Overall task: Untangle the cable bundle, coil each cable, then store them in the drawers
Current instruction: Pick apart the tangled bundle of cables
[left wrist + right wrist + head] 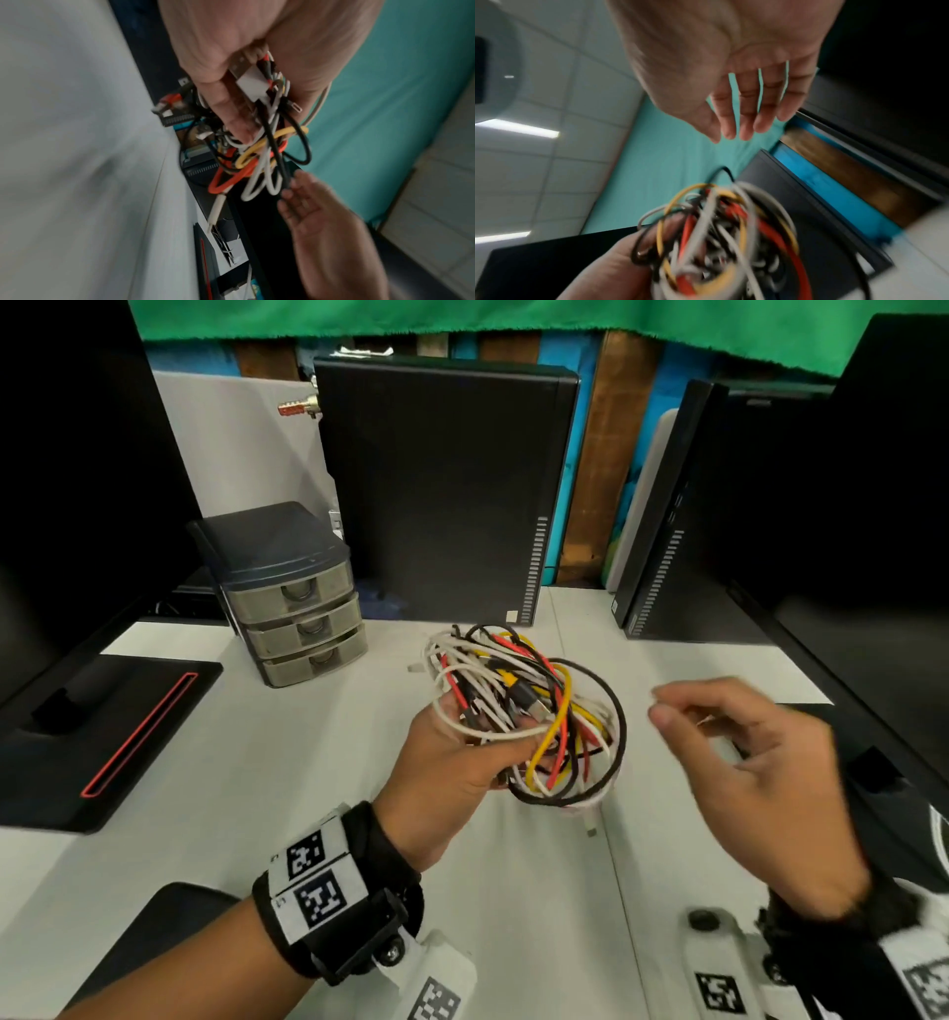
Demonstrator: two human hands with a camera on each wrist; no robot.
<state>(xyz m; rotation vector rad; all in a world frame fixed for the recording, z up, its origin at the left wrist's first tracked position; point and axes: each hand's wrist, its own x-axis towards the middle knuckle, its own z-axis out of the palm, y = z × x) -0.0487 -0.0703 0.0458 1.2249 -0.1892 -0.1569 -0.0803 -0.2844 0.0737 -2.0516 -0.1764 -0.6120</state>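
My left hand (452, 762) grips a tangled cable bundle (539, 711) of white, black, red and yellow cables, lifted a little above the white desk (539, 891). In the left wrist view the left hand's (226, 85) fingers curl round the bundle (257, 162), with a white USB plug against the palm. My right hand (739, 752) hovers just right of the bundle, fingers loose and holding nothing. The right wrist view shows the right hand (736, 97) with straight fingers above the bundle (718, 233). A small three-drawer cabinet (303, 613) stands at the back left, all drawers closed.
A black computer tower (447, 495) stands behind the bundle and a second tower (672, 521) at the back right. A black monitor base with a red stripe (118, 737) lies at the left. Another dark monitor base (873, 773) sits under my right hand.
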